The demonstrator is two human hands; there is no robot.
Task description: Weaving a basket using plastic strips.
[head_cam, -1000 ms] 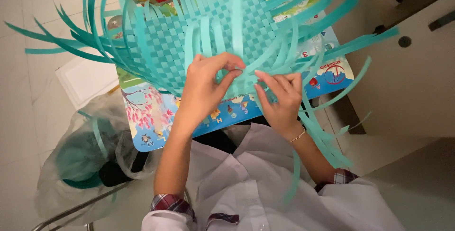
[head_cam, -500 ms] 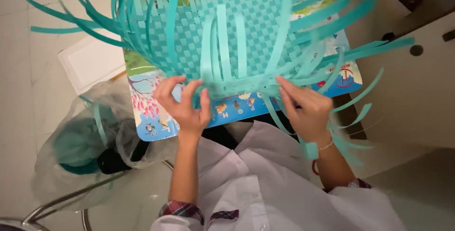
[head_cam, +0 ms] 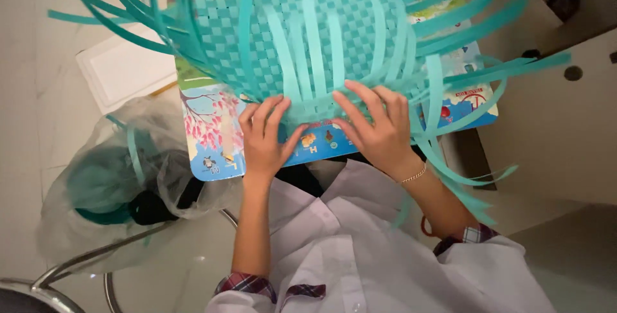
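Leftmost, a clear plastic bag (head_cam: 96,184) slumps on the floor with a bundle of teal strips showing through it, and just above it lies a flat white rectangular box lid (head_cam: 119,72). Beside these stands a small table (head_cam: 212,152) whose top is a colourful printed board: pink blossoms at its near left corner, a blue band with small pictures along the near edge, a red-and-white shape toward the right corner. On it rests the woven mat (head_cam: 302,30) of teal paper strips, a flat checkered square with loose strip ends fanning out on every side; the near ends curl toward the person, while the right-hand ones sweep out past the table edge.

Both hands are open, fingers spread, pressing flat on the mat's near edge. The left hand (head_cam: 262,136) and right hand (head_cam: 376,130) lie close together, a narrow gap between them; the right wrist wears a thin bracelet (head_cam: 414,175).

Half a second ago the hands sat wide apart at the mat's near corners, fingers curled on the strips; now they have drawn toward the middle and flattened.
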